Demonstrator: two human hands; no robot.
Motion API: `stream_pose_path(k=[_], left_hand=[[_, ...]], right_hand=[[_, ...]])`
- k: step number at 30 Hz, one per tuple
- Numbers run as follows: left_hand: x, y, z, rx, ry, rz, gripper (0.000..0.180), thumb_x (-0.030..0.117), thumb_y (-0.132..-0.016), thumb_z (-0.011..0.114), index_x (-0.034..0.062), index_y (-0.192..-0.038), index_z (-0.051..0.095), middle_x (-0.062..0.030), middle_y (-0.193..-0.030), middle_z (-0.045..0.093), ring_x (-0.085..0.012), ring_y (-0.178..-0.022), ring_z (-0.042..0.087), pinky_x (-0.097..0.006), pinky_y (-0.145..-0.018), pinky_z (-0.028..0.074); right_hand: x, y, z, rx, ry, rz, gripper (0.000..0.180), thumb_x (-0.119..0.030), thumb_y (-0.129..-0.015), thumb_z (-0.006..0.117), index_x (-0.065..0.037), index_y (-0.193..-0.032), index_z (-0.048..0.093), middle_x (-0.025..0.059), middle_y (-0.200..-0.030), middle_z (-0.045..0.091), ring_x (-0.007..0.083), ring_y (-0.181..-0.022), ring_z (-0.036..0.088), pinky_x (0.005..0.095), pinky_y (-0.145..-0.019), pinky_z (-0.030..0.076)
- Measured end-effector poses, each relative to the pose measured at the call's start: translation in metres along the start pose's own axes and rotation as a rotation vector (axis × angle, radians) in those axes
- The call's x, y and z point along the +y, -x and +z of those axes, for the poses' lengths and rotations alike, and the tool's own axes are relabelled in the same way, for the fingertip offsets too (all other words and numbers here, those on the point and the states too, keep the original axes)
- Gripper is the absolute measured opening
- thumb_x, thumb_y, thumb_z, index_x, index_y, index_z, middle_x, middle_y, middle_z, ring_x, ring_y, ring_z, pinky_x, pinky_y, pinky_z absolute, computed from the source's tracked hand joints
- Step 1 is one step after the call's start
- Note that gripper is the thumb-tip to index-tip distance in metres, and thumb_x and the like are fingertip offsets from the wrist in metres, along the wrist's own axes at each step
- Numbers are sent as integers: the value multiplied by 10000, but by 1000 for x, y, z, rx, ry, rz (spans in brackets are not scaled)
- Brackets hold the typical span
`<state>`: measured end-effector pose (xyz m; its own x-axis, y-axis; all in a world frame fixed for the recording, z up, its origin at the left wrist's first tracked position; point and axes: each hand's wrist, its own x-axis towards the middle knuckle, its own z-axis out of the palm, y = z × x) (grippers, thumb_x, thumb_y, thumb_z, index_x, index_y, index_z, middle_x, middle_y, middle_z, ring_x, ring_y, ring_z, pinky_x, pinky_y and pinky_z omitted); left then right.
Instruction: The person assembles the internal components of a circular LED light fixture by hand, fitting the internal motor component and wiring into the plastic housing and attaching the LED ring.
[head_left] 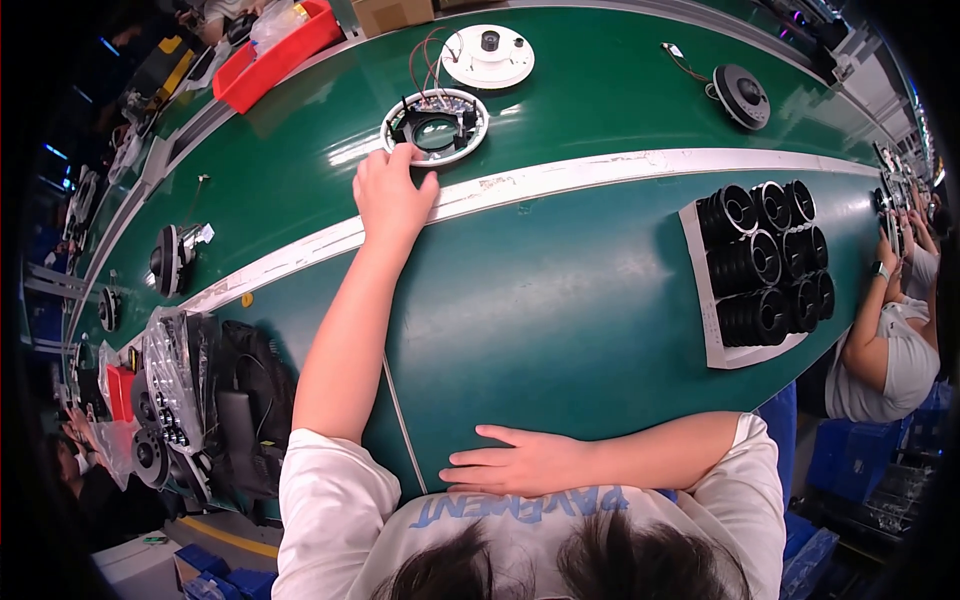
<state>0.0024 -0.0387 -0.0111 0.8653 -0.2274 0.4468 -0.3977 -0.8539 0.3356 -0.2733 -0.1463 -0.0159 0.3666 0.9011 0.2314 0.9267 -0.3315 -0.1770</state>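
Observation:
My left hand (393,196) reaches out over the white strip to a round white ring housing (478,140) with a black bracket and small parts inside. Its fingers are bent over the near left rim, with the thumb just below it. Thin wires join the housing to a white round cover (508,70) with a black lens-like piece, lying behind it. Across the near edge of the table lies my right hand (520,463), flat, fingers spread and nothing in it.
A white tray (715,335) of black cylindrical rings stands on the right. Dark dome-shaped units (741,97) lie along the green belt (590,110). A red bin (275,62) is at the far left; bagged parts (172,370) sit nearer. Another person (890,340) works at right.

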Motion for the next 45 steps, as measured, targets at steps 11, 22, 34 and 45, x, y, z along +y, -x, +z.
stream_pose_path(k=[11,22,34,45], left_hand=[[-1,-2,-12,378,-139,207,261,106,-569,684,127,-800,565,-15,-851,507,-226,-888,478,-365,-795,351],[21,-13,-58,759,-65,606,295,97,-547,689,160,-789,532,27,-884,568,-192,-922,519,-368,-872,310],[49,-1,-214,575,-178,1030,181,172,-626,647,126,-695,486,14,-857,641,-207,-993,566,-417,-963,338],[46,43,-257,652,-353,1245,153,41,-772,516,116,-815,390,-50,-840,670,-219,-994,578,-398,-942,389]], right_hand=[[0,0,7,34,-25,4,528,-296,-781,475,-171,-1289,404,-30,-1346,356,141,-1247,303,430,-1050,186],[3,-3,1,51,-63,-12,529,-276,-781,477,-171,-1292,388,-11,-1348,349,160,-1255,301,432,-1043,202],[18,-6,-81,-51,-744,255,451,-284,-785,600,-80,-1176,504,102,-1128,545,277,-1044,504,381,-905,366],[80,-1,-204,819,-593,366,356,-211,-824,522,-12,-1118,537,83,-989,573,137,-962,512,266,-815,407]])
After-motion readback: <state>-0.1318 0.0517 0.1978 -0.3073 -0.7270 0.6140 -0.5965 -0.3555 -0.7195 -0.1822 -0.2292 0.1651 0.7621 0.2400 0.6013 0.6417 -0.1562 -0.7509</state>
